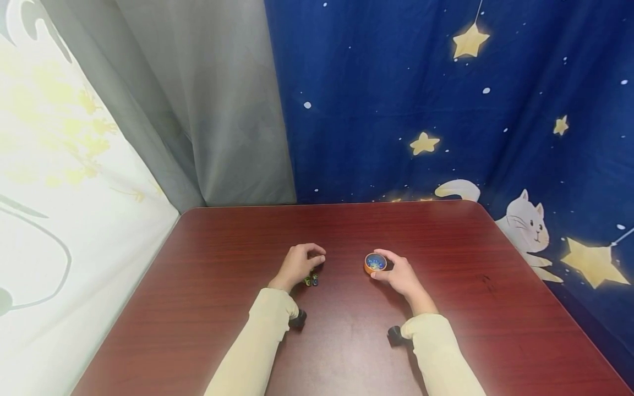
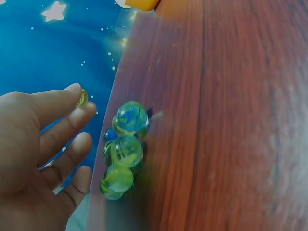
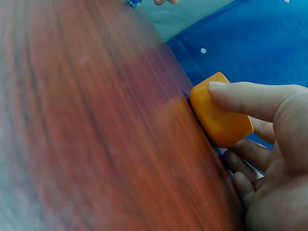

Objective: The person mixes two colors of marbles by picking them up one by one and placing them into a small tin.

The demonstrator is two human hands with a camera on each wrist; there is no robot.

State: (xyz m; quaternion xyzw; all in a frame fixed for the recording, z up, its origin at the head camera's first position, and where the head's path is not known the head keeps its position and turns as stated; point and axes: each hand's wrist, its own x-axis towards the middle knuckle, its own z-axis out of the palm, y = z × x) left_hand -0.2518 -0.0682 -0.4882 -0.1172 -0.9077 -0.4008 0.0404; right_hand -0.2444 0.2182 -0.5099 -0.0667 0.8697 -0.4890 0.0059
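My left hand [image 1: 296, 266] pinches a yellow-green glass marble [image 2: 82, 98] between thumb and index finger, above the table. Several clear marbles [image 2: 127, 150] with green, yellow and blue swirls lie clustered on the wood beside that hand; in the head view the hand partly hides them. To the right, my right hand [image 1: 403, 276] grips a small round orange cup [image 3: 222, 115] by its side, thumb at the front and fingers behind. The cup stands upright on the table. Seen from the head view, its inside is blue with shiny marble-like spots [image 1: 375, 262].
The reddish-brown wooden table [image 1: 346, 341] spreads under both hands. Behind its far edge hang a grey curtain [image 1: 223, 110] and a blue curtain [image 1: 366, 110] with stars and a cat. Black wrist cameras [image 1: 298, 319] sit at both cuffs.
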